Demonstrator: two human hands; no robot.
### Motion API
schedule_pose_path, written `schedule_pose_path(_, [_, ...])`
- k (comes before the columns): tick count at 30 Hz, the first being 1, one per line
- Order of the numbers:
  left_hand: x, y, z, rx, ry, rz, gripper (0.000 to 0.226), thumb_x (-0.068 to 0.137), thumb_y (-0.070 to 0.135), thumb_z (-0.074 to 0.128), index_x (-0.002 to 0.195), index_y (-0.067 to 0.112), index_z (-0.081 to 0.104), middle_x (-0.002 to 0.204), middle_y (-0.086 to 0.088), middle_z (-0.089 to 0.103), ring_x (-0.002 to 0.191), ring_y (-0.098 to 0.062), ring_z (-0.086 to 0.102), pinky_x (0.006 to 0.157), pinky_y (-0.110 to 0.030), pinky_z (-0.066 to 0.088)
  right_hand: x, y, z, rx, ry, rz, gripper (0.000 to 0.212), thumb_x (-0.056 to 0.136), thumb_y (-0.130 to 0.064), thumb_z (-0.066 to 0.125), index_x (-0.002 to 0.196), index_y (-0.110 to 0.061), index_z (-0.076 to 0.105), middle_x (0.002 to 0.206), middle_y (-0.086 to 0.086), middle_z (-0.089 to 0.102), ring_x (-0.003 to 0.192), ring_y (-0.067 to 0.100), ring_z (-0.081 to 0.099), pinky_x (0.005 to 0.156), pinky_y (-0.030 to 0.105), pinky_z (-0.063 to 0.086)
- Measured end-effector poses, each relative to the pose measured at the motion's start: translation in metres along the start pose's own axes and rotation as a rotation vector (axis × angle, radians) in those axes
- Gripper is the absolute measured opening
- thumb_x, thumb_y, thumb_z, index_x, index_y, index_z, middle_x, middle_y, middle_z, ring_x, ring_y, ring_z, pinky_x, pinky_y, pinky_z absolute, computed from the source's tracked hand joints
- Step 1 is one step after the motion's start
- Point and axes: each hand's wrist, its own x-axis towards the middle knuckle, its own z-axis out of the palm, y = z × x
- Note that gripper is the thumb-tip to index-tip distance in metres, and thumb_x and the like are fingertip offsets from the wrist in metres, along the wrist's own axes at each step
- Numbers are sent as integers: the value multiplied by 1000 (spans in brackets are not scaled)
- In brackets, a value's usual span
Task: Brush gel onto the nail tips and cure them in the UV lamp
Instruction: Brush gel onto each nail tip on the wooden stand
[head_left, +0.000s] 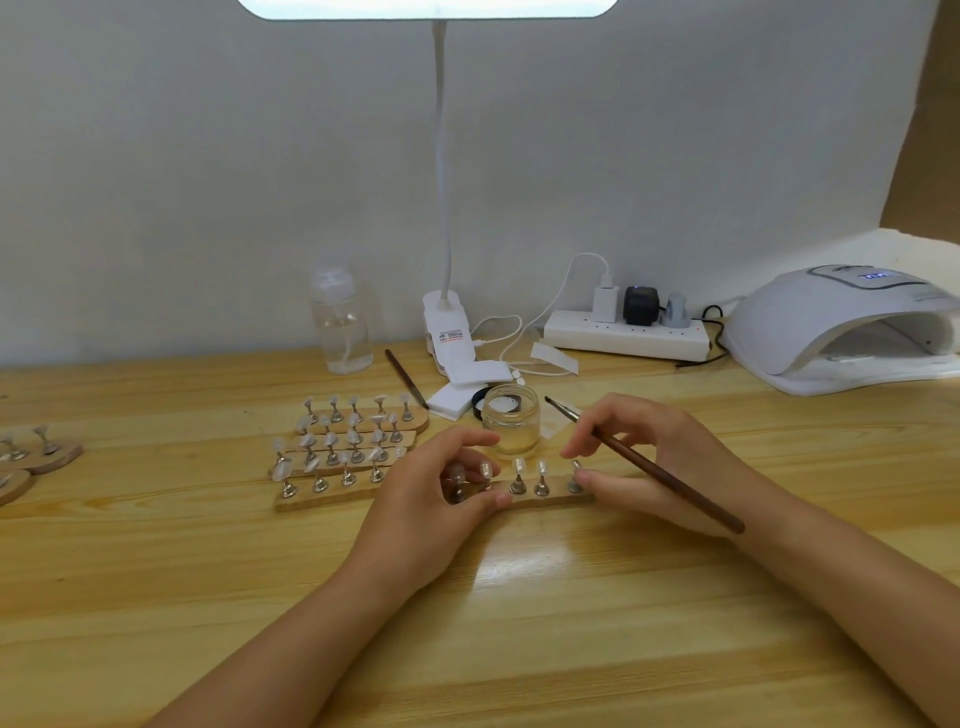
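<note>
A wooden strip (540, 500) with several clear nail tips (518, 466) on metal stands lies at the table's centre. My left hand (441, 493) grips its left end, fingers curled over two stands. My right hand (654, 462) holds a brown-handled brush (660, 470), bristles pointing up-left toward the open glass gel jar (510, 423), while its thumb and fingers touch the strip's right end. The white UV lamp (841, 322) stands at the far right, its opening facing me.
More strips of nail tips (348, 447) lie left of the jar, others at the far left edge (36, 457). A second brush (405, 376), white pads (467, 387), a clear bottle (340, 322), a clip lamp (447, 322) and a power strip (626, 338) line the back.
</note>
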Motion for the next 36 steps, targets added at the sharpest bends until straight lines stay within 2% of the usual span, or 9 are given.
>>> schedule_pose_path(3, [1,1,0,-7,-1,-1,42,71,16,76,98,40,54,84,12,65,81,4,57,75,-12,45,1,1,0,20,-14,1,21,75,-13,73,90,-22,63,91,-22,65,86,-4,61,79,14,47])
schedule_pose_path(6, [1,1,0,0,-3,-4,42,71,16,75,98,41,54,85,12,65,83,3,57,76,-14,46,1,3,1,58,-12,-4,19,76,-10,72,91,-18,63,87,-13,67,84,-1,63,79,17,50])
schedule_pose_path(12, [0,2,-1,2,-11,-2,43,72,15,75,98,42,53,86,12,65,83,4,57,76,-13,46,-1,8,4,229,49,23,19,77,0,70,89,-11,62,86,-3,70,81,6,67,75,13,50])
schedule_pose_path(17, [0,3,-1,-11,-7,-10,43,72,15,75,97,43,53,87,12,64,84,0,58,79,-16,47,0,10,4,333,163,104,22,76,-1,70,88,-16,61,85,-2,71,78,10,69,68,12,50])
schedule_pose_path(21, [-1,4,0,-5,5,2,45,72,16,76,98,44,52,91,15,62,84,4,57,77,-12,47,1,4,5,400,286,133,23,76,-3,70,90,-17,61,83,-3,71,77,8,69,65,10,49])
schedule_pose_path(26, [-3,9,3,41,83,119,34,71,30,73,95,45,54,93,20,61,92,9,54,78,-5,39,3,-12,16,399,336,50,25,75,1,70,89,-18,60,81,-1,70,74,6,67,68,11,50])
schedule_pose_path(29, [-4,12,3,36,119,252,26,72,39,64,97,36,62,93,19,63,93,6,56,79,-5,38,2,-22,26,320,294,-41,26,75,-1,71,91,-17,60,86,0,68,79,6,66,73,15,51])
schedule_pose_path(33, [-4,11,4,5,138,346,17,76,27,68,92,20,71,88,12,66,85,-1,60,75,-10,42,0,-29,38,263,274,-148,26,75,-2,72,92,-18,61,87,-3,67,80,7,65,74,15,50])
schedule_pose_path(36, [-4,11,4,-23,158,350,12,75,22,68,87,21,71,84,10,68,81,-3,62,74,-18,48,-2,-30,42,226,271,-189,24,75,-6,71,94,-16,61,88,-4,66,83,8,65,76,17,50])
